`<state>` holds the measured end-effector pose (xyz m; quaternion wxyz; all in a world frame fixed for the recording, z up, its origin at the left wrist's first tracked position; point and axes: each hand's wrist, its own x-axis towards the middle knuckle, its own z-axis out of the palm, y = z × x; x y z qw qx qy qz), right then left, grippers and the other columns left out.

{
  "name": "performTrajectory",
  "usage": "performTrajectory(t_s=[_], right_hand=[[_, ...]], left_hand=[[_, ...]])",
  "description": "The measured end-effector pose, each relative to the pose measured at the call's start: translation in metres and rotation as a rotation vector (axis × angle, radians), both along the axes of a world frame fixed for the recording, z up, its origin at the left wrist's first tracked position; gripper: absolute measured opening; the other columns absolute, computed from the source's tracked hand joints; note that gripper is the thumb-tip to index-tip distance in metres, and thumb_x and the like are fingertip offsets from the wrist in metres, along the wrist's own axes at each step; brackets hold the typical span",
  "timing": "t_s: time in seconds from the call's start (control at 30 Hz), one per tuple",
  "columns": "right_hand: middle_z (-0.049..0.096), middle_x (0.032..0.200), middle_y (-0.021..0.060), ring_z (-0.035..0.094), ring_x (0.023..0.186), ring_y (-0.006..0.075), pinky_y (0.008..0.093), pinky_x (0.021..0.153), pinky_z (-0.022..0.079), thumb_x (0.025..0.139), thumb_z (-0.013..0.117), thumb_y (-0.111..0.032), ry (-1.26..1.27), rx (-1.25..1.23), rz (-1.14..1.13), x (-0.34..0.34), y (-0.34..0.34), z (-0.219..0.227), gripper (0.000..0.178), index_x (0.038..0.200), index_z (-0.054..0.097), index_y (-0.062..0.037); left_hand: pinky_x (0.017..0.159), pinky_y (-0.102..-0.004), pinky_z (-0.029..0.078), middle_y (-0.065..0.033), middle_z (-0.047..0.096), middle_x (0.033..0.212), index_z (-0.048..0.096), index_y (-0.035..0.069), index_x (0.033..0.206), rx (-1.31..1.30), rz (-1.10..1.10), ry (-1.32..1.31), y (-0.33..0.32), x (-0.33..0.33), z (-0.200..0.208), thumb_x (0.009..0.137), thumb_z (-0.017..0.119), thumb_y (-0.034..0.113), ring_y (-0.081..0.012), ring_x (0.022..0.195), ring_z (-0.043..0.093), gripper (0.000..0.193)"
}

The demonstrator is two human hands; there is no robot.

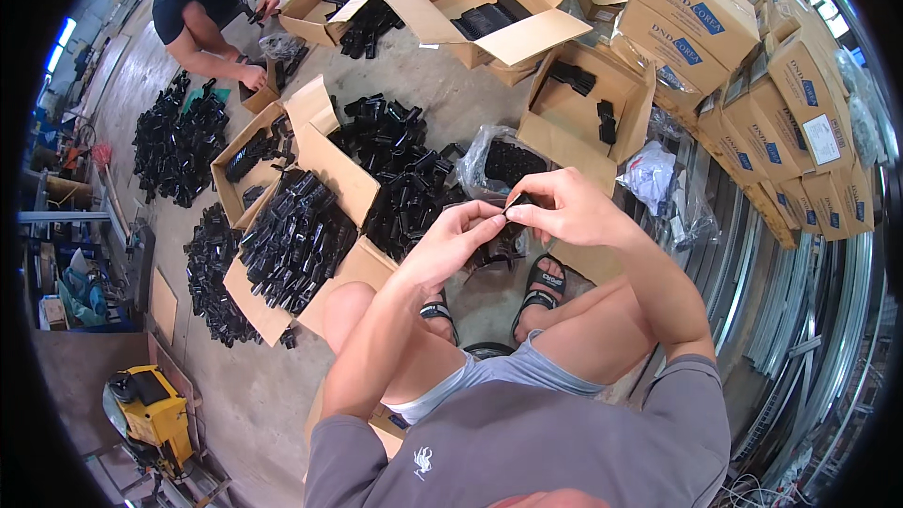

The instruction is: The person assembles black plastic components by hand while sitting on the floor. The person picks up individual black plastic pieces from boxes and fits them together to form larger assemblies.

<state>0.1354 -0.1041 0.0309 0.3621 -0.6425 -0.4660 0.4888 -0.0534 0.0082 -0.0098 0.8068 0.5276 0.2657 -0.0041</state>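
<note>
Dozens of stacked cardboard cartons [752,66] are lining the right side of this floor, and open boxes are spreading out across the middle. One big open box [301,245] is sitting at the seated person's left knee, packed with black plastic parts, and a loose heap of the same parts [404,174] is lying just beyond it on the concrete. A clear bag [503,165] with more of them is slumping right in front of the hands. Further back, another person [202,5] is crouching over a separate box, hands busy with their own pile.

Now down to the small stuff. The left hand [451,245] and the right hand [564,207] are meeting above the sandalled feet, and a small black part [515,210] is pinched between them. Left thumb and forefinger are closed on its near end; the right fingers are curled tight over the far end, so most of the piece is hidden and I cannot tell its shape.

To my eye, the trick here is keeping the pinch on the very edges so the joining faces stay visible, squaring the piece before pressing, and pushing straight rather than twisting. Holding it over the lap also looks wise, since a dropped part would vanish among that heap.
</note>
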Motion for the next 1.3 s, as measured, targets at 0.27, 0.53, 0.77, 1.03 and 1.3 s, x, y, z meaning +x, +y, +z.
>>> performTrajectory(t_s=[0.27,0.53,0.77,1.03,1.3], right_hand=[[0.06,0.068,0.0007,0.056,0.053,0.0069,0.0233,0.047,0.043,0.098,0.063,-0.03,0.124,0.141,-0.285,0.003,0.019,-0.044,0.028,0.101,0.065,-0.0027],[0.07,0.105,0.0228,0.067,0.101,0.0387,0.0455,0.09,0.054,0.09,0.062,-0.032,-0.714,-0.465,0.249,0.031,0.033,-0.22,0.034,0.102,0.072,-0.003],[0.067,0.112,0.0282,0.065,0.106,0.0437,0.0514,0.094,0.052,0.082,0.061,-0.016,-0.642,-0.458,-0.121,-0.061,0.038,-0.368,0.03,0.107,0.068,-0.0012],[0.068,0.111,0.0234,0.067,0.105,0.0362,0.0471,0.094,0.051,0.092,0.058,-0.026,-0.527,-0.549,-0.26,-0.107,0.034,-0.367,0.038,0.127,0.063,-0.0111],[0.069,0.108,0.0209,0.067,0.102,0.0318,0.0432,0.091,0.052,0.092,0.058,-0.021,-0.572,-0.555,-0.198,-0.09,0.029,-0.388,0.035,0.124,0.063,-0.0086]], left_hand=[[0.072,-0.0276,0.052,-0.0065,0.07,0.104,0.061,0.008,0.111,-0.388,0.192,0.048,-0.006,-0.007,0.001,0.103,0.053,0.023,-0.0112,0.09,0.066,0.019],[0.075,-0.0279,0.053,-0.0087,0.071,0.109,0.059,0.009,0.11,-0.385,0.373,-0.104,0.003,-0.006,0.007,0.105,0.047,0.025,-0.0135,0.089,0.066,0.02],[0.079,-0.0307,0.052,-0.0069,0.071,0.106,0.058,0.013,0.106,-0.342,0.565,-0.156,0.013,-0.011,-0.008,0.106,0.045,0.025,-0.0152,0.093,0.065,0.018],[0.079,-0.0312,0.05,-0.0059,0.07,0.103,0.057,0.01,0.104,-0.321,0.615,-0.159,0.009,-0.002,-0.026,0.105,0.047,0.024,-0.0135,0.092,0.063,0.017],[0.085,-0.0277,0.043,-0.0007,0.065,0.096,0.061,0.007,0.102,-0.227,0.631,-0.15,0.0,0.012,-0.029,0.102,0.054,0.024,-0.0093,0.091,0.055,0.019]])
